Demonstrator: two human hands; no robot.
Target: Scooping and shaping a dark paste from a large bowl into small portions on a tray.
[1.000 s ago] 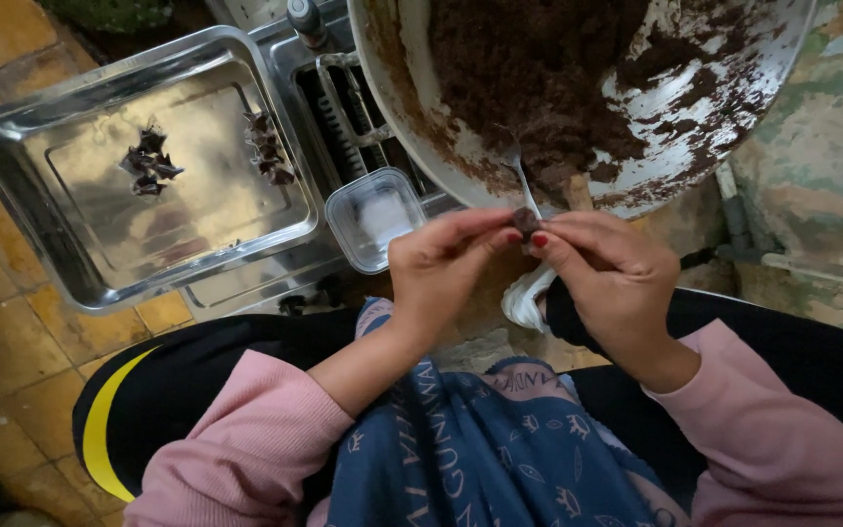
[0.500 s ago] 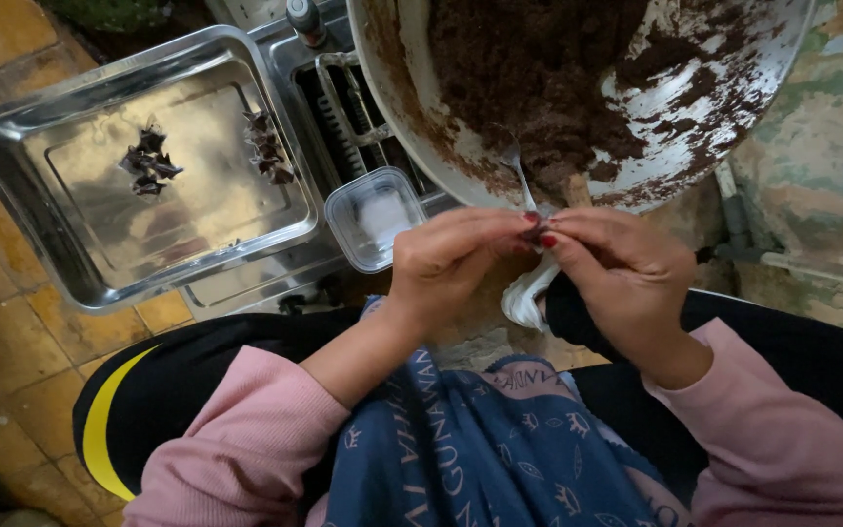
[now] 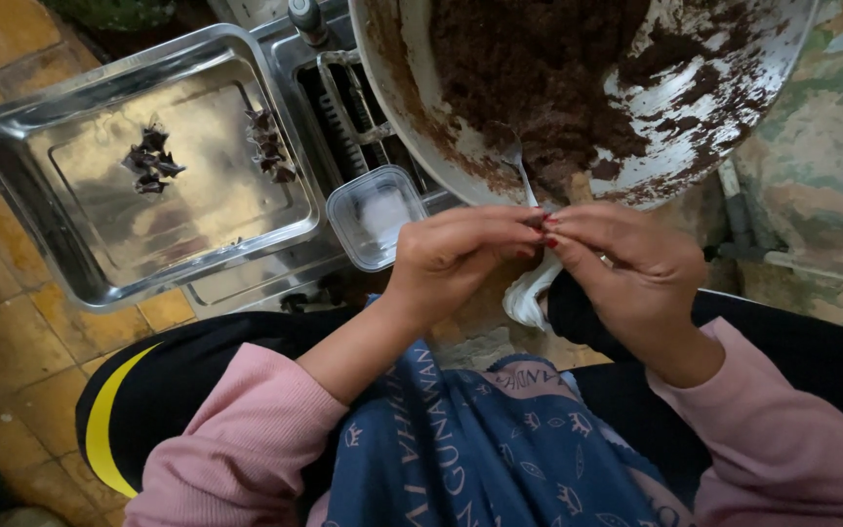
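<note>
Left hand (image 3: 461, 256): fingers bent inward, tips pinched onto a white wrapper (image 3: 529, 293) at the point where both hands met. The wrapper's loose end hung below the fingertips, over the lap.

Right hand (image 3: 631, 268): likewise curled, thumb and forefinger pressed to the same pinch from the other side. What lay inside the fold could not be told; a moment before, a dark speck had shown between the fingertips, and by now the fingers had closed over it. Judged from this, the folding was nearly closed up, the filling shut in.

Large metal bowl (image 3: 695, 127): just beyond the hands, tilted toward the person, holding dark brown crumbly filling (image 3: 529, 68), with smears on its bare wall. A spoon (image 3: 517, 161) stood in the filling, handle running down toward the fingers.

Small clear plastic tub (image 3: 378, 215): just left of the left hand, seemingly with a little clear liquid.

Steel tray (image 3: 21, 146): well to the left, bearing two small clusters of dark folded pieces (image 3: 151, 161), unchanged in place and count over the last second.

Below: pink sleeves (image 3: 236, 439), blue patterned apron (image 3: 480, 449), yellow-tiled floor (image 3: 12, 332).
</note>
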